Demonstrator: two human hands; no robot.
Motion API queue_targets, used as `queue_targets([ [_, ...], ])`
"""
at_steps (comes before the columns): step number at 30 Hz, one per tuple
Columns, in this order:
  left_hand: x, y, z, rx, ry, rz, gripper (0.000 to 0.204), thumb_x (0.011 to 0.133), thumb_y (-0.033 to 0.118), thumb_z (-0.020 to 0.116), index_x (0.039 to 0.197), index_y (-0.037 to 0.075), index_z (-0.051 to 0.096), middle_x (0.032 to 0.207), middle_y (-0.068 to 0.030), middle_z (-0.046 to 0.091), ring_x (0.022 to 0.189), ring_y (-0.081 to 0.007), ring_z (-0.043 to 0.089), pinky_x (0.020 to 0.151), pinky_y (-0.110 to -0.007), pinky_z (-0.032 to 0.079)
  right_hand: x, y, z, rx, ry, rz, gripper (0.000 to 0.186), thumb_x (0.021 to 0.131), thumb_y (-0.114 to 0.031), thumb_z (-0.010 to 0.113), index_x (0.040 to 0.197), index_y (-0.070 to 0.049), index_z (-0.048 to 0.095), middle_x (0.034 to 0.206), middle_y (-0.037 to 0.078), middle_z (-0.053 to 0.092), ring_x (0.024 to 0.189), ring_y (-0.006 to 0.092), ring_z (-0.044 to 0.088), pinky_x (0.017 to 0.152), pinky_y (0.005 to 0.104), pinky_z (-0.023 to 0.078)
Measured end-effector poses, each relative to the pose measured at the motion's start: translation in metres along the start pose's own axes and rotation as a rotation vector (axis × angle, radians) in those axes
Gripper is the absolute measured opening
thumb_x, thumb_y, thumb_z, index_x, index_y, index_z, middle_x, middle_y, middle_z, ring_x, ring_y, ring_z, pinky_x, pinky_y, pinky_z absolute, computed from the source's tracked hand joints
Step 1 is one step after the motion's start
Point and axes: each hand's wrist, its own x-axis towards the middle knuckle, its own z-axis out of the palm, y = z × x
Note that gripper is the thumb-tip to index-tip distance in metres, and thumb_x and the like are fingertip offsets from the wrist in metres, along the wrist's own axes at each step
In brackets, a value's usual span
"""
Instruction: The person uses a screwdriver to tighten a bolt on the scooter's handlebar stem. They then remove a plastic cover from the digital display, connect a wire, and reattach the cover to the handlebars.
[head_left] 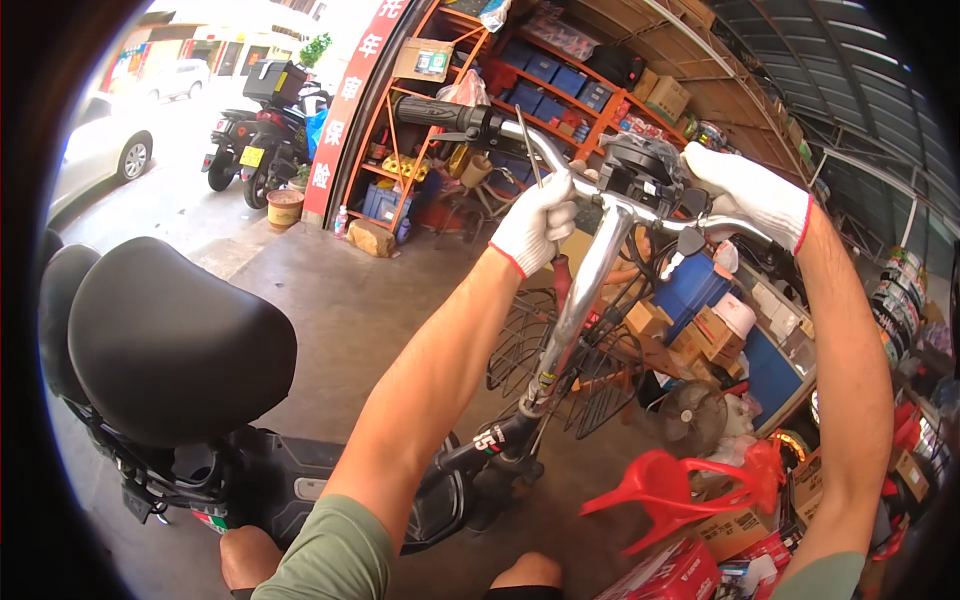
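Note:
My left hand (540, 225), in a white glove, is closed on a screwdriver (561, 280), red handle below my fist and thin shaft pointing up beside the chrome handlebar (550, 150). My gloved right hand (745, 195) is at the right of a black display unit (640, 160) atop the stem (580, 290); its fingertips are partly hidden, so I cannot tell whether they grip it. A wire basket (605, 395) hangs at the front of the bike. A black padded seat (180, 340) is at the left, above a dark footboard (290, 460).
Orange shelving (560, 95) with blue bins stands behind the handlebar. A red plastic chair (665, 495), a fan (690, 415), cardboard boxes (715, 340) and tires (893, 300) crowd the right. Parked scooters (255, 140) and a white car (100, 150) are outside at upper left.

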Motion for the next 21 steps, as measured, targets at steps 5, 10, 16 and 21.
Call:
queue_targets([
  [5,0.006,-0.002,-0.002,-0.215,-0.120,-0.008,0.034,0.101,0.023,0.070,0.130,0.009,0.059,0.069,0.0054,0.038,0.056,-0.0059,0.030,0.048,-0.022,0.025,0.009,-0.002,0.014,0.224,-0.036,-0.051,0.063,0.098,-0.042,0.071,0.145,-0.003,0.056,0.134,0.006,0.063,0.109,0.0173,0.062,0.087,0.0362,0.055],
  [10,0.006,-0.006,-0.003,-0.110,-0.144,0.028,0.030,0.100,0.032,0.072,0.119,0.011,0.061,0.068,0.0059,0.038,0.056,-0.0057,0.031,0.048,-0.021,0.025,0.011,-0.018,0.023,0.364,-0.114,-0.062,0.079,0.094,-0.043,0.075,0.155,-0.005,0.044,0.139,0.007,0.060,0.113,0.0156,0.061,0.087,0.0321,0.055],
  [16,0.004,-0.005,-0.005,0.096,-0.065,0.038,0.035,0.101,0.042,0.068,0.118,0.012,0.061,0.071,0.0069,0.041,0.055,-0.0044,0.029,0.049,-0.022,0.022,0.025,-0.012,0.033,0.081,-0.027,-0.238,0.070,0.093,-0.036,0.078,0.146,0.000,0.050,0.113,0.002,0.063,0.094,0.0083,0.057,0.080,0.0246,0.050],
  [21,0.002,0.000,-0.004,0.200,-0.027,0.026,0.033,0.103,0.041,0.066,0.115,0.011,0.061,0.071,0.0078,0.040,0.054,-0.0043,0.027,0.049,-0.023,0.020,0.031,-0.002,0.040,0.025,0.074,-0.294,0.077,0.092,-0.038,0.079,0.150,0.001,0.046,0.128,0.010,0.063,0.112,0.0163,0.057,0.097,0.0327,0.047],
])
